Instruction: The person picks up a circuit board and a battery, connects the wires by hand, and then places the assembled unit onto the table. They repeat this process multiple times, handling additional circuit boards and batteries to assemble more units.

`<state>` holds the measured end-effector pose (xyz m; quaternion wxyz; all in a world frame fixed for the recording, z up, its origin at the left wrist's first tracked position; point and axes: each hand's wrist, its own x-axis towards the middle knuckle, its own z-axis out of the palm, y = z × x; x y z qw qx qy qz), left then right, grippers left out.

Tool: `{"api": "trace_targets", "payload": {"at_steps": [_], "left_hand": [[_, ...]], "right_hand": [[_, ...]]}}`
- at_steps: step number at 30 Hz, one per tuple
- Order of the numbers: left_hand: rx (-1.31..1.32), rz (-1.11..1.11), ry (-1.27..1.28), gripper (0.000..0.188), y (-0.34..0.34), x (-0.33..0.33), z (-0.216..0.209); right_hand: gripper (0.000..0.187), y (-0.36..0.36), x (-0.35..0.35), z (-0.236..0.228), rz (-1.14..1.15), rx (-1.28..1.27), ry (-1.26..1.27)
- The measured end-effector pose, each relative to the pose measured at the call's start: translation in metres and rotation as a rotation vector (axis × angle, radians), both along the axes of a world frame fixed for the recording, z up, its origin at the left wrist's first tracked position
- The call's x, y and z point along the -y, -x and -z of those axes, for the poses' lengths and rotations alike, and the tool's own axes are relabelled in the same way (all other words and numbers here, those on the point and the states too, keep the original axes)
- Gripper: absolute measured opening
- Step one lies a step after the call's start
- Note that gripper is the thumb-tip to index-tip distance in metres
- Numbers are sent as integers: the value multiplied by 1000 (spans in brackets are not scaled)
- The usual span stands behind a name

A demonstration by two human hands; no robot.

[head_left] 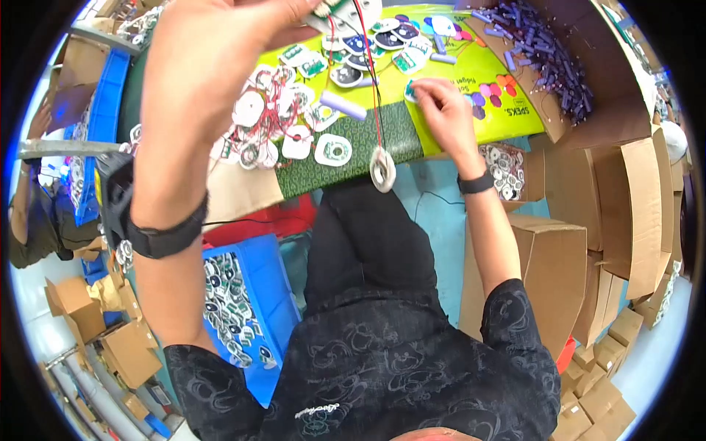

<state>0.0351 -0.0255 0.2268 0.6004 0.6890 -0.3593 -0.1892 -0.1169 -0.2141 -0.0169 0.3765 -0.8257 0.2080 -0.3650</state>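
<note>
My left hand [220, 44] is raised high at the top left, its fingers closed on a white round part with a green circuit board [342, 11]. Red and black wires run down from that part, and a white ring-shaped piece [382, 170] dangles from them past the table edge. A purple cylindrical cell [343, 105] lies or hangs near a red wire; which one I cannot tell. My right hand [445, 110] is low over the yellow sheet [471, 73], fingers curled together at a small white-and-teal piece [410, 90], mostly covered by the fingertips.
White round parts with red wires [276, 103] heap at the left of the table; dark-faced ones [357, 45] lie farther back. A carton of purple cells [537, 51] stands at the right. Below are a blue bin [261, 283] of boards and cardboard boxes [551, 257].
</note>
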Motion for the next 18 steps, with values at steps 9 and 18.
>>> {"api": "trace_targets", "payload": {"at_steps": [9, 18], "left_hand": [[193, -46, 33, 30, -113, 89, -32], [13, -322, 26, 36, -293, 186, 86]], "right_hand": [[13, 0, -10, -9, 80, 126, 17], [17, 11, -10, -13, 156, 108, 19]]}}
